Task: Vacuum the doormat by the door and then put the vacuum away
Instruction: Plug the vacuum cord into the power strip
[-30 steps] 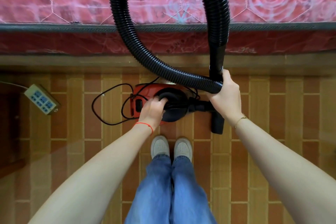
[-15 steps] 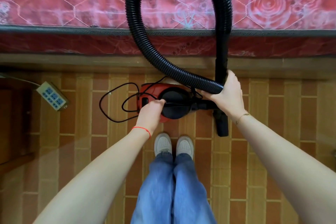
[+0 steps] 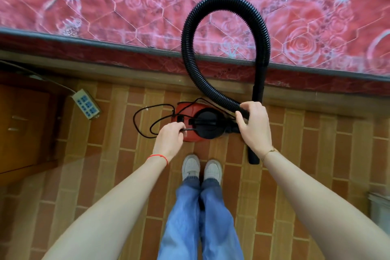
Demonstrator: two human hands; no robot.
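A small red and black vacuum (image 3: 191,115) sits on the brick-pattern floor just in front of my feet. Its ribbed black hose (image 3: 225,2) loops up over the mattress and comes back down to a rigid black tube (image 3: 259,82), whose nozzle end (image 3: 253,157) shows below my wrist. My right hand (image 3: 254,126) grips the hose where it crosses the tube. My left hand (image 3: 171,136) is closed on the black power cord (image 3: 143,112) at the vacuum's left side. No doormat is in view.
A red quilted mattress (image 3: 126,6) on a wooden bed frame (image 3: 126,69) fills the far side. A green power strip (image 3: 86,104) lies on the floor at left beside a wooden cabinet (image 3: 23,124). My shoes (image 3: 201,167) stand close behind the vacuum.
The view has tilted up and pulled back, showing the whole hose loop. My left hand slid from the vacuum's top to the cord at its left side. My right hand keeps its grip.
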